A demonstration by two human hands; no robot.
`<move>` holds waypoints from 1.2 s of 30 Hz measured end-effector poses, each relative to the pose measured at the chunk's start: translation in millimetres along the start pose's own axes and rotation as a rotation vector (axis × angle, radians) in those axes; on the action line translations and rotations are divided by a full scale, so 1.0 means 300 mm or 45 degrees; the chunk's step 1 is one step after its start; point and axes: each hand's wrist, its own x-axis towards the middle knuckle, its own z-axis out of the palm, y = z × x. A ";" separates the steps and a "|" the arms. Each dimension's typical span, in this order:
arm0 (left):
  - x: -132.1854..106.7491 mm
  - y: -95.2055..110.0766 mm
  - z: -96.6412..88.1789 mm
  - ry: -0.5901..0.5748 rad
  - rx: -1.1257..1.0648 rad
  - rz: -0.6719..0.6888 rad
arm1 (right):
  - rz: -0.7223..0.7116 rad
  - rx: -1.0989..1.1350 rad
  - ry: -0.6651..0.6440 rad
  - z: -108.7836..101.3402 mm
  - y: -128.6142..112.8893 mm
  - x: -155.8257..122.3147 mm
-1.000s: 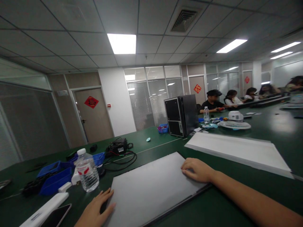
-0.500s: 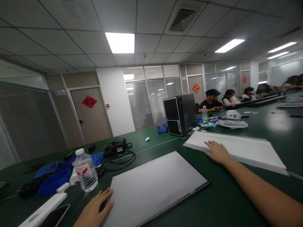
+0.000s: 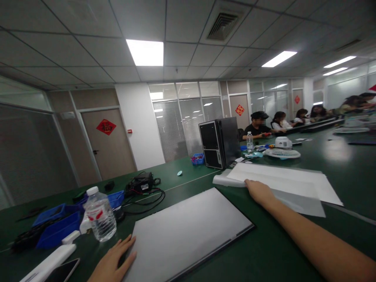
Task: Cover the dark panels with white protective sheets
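Note:
A flat rectangular silver-grey panel [image 3: 190,231] with thin dark edges lies on the green table in front of me. My left hand [image 3: 114,258] rests at its left edge, fingers apart and the tips touching its border. Over on the right, my right hand [image 3: 260,192] pinches the near edge of a thin translucent white sheet [image 3: 296,199]. This sheet lies askew over a stack of white sheets [image 3: 276,175], and its left end curls past the stack. The right thumb is partly hidden.
Left of the panel stand a water bottle [image 3: 100,215], blue trays [image 3: 60,231], a white bar-shaped device [image 3: 48,263] and a phone [image 3: 63,271]. Behind are a black adapter with cables [image 3: 142,184], a computer tower [image 3: 219,143] and a white fan [image 3: 282,150]. Several people sit farther back.
My right hand has closed on the top translucent sheet and dragged it left and toward me, off the stack's alignment. My left hand stays at the panel's edge. The view has shifted slightly.

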 end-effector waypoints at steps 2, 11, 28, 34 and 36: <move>0.000 -0.001 -0.001 0.000 0.001 0.002 | -0.051 0.026 0.056 -0.025 -0.046 -0.018; 0.000 -0.001 0.000 -0.036 0.023 -0.013 | -1.030 0.556 -0.075 -0.111 -0.328 -0.163; -0.002 -0.003 -0.006 -0.129 0.072 -0.017 | -0.575 0.355 -0.172 -0.073 -0.200 -0.090; -0.003 -0.012 0.001 -0.158 0.075 0.000 | -0.878 0.443 -0.171 -0.134 -0.318 -0.148; -0.004 -0.011 0.000 -0.145 0.070 -0.002 | -0.961 0.445 -0.181 -0.146 -0.349 -0.162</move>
